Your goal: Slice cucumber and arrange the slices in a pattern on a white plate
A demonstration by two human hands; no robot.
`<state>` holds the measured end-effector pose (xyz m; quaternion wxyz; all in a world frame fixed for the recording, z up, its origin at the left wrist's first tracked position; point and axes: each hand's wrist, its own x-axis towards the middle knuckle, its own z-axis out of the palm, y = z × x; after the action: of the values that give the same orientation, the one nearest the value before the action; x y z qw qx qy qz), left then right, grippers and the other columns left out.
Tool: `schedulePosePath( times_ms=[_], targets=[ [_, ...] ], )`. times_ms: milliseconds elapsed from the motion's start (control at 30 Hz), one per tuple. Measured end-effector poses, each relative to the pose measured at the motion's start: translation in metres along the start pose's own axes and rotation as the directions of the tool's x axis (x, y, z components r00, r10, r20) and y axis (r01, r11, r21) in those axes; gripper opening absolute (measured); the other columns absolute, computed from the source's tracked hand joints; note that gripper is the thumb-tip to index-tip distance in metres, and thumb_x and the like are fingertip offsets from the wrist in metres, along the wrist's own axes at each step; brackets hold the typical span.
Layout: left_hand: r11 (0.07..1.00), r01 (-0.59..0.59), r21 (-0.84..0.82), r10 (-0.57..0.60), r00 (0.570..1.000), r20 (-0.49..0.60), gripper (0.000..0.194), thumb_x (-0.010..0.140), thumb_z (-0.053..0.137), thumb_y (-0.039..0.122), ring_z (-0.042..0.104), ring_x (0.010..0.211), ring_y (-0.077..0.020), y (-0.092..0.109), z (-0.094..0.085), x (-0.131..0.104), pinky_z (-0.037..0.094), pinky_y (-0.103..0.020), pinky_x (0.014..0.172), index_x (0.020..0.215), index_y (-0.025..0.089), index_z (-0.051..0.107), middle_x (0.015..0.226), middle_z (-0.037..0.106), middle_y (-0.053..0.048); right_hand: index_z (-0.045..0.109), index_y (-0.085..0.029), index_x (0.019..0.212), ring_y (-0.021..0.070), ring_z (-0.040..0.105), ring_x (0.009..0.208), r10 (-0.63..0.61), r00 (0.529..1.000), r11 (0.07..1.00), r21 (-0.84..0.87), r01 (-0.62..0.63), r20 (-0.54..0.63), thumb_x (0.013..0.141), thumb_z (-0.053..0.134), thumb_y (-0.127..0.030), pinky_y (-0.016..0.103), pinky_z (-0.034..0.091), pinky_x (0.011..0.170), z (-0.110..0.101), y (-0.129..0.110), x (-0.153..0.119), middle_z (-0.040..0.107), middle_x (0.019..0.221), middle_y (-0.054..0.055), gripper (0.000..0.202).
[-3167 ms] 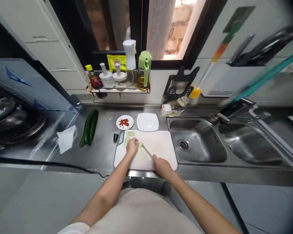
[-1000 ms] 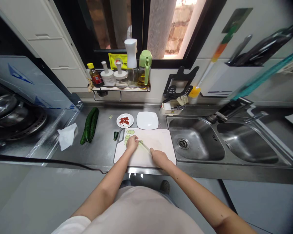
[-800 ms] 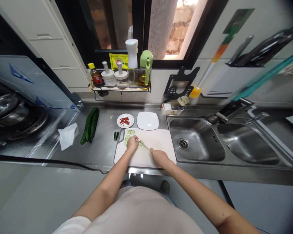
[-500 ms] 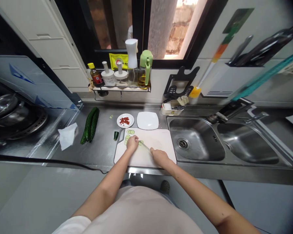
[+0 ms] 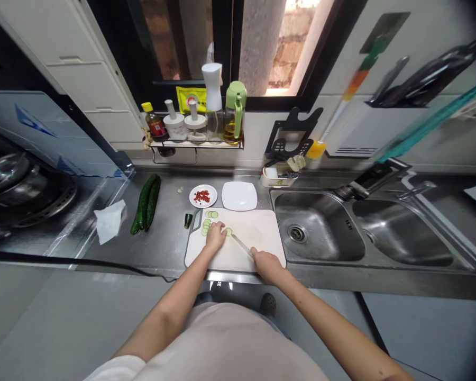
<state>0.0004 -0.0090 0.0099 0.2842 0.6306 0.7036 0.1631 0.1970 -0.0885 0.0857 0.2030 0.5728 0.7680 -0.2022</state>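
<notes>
A white cutting board [image 5: 238, 259] lies on the steel counter with several cucumber slices [image 5: 211, 214] at its upper left. My right hand [image 5: 266, 264] is closed round the handle of a knife [image 5: 241, 245], whose blade points up and left. Close to the blade tip lies a round pale green slice [image 5: 229, 232]. My left hand [image 5: 216, 236] rests on the board left of that slice, fingers curled; what is under them is hidden. Behind the board are a white plate with chopped red pieces [image 5: 202, 196] and a square white plate [image 5: 239, 196].
Two whole cucumbers [image 5: 147, 203] and a white tissue [image 5: 110, 220] lie to the left. A cucumber end [image 5: 188, 220] sits beside the board. The double sink [image 5: 321, 227] is on the right, with a seasoning rack [image 5: 198, 144] above the counter.
My right hand has moved a little right and down with the knife, and its blade has drawn away from my left hand. The round slice near the tip shows more fully.
</notes>
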Motion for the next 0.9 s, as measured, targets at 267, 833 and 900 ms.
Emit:
schedulePosePath(
  times_ms=[267,833,900],
  targets=[
    [0.996,-0.025,0.086,0.027,1.000,-0.015,0.014,0.081,0.054,0.023,0.055,0.094,-0.0208,0.006,0.001,-0.001,0.040,-0.030,0.083,0.092,0.019,0.061,0.099,0.058,-0.009,0.047,-0.017,0.111,0.0235,0.063,0.093,0.031,0.999,0.998,0.055,-0.032,0.009,0.090,0.036,-0.017,0.029,0.039,0.070,0.003,0.003,-0.008,0.066,0.097,0.014,0.024],
    [0.940,0.046,-0.338,-0.087,0.990,-0.107,0.014,0.074,0.065,0.031,0.057,0.065,-0.0112,-0.007,-0.007,-0.030,0.040,-0.021,0.062,0.074,0.017,0.060,0.070,0.063,0.000,0.046,-0.018,0.110,0.0200,0.061,0.082,0.200,0.971,0.949,0.274,-0.159,-0.132,0.093,0.030,-0.027,0.027,0.028,0.061,0.015,0.008,0.007,0.065,0.089,0.008,0.025],
    [0.951,0.057,-0.304,-0.107,0.983,-0.148,0.015,0.073,0.065,0.032,0.056,0.066,-0.0116,-0.016,-0.012,-0.034,0.040,-0.022,0.063,0.072,0.018,0.061,0.069,0.063,0.000,0.047,-0.019,0.109,0.0193,0.060,0.080,0.198,0.970,0.945,0.292,-0.150,-0.142,0.092,0.030,-0.028,0.027,0.026,0.060,0.017,0.010,0.009,0.065,0.087,0.007,0.026]
  ],
)
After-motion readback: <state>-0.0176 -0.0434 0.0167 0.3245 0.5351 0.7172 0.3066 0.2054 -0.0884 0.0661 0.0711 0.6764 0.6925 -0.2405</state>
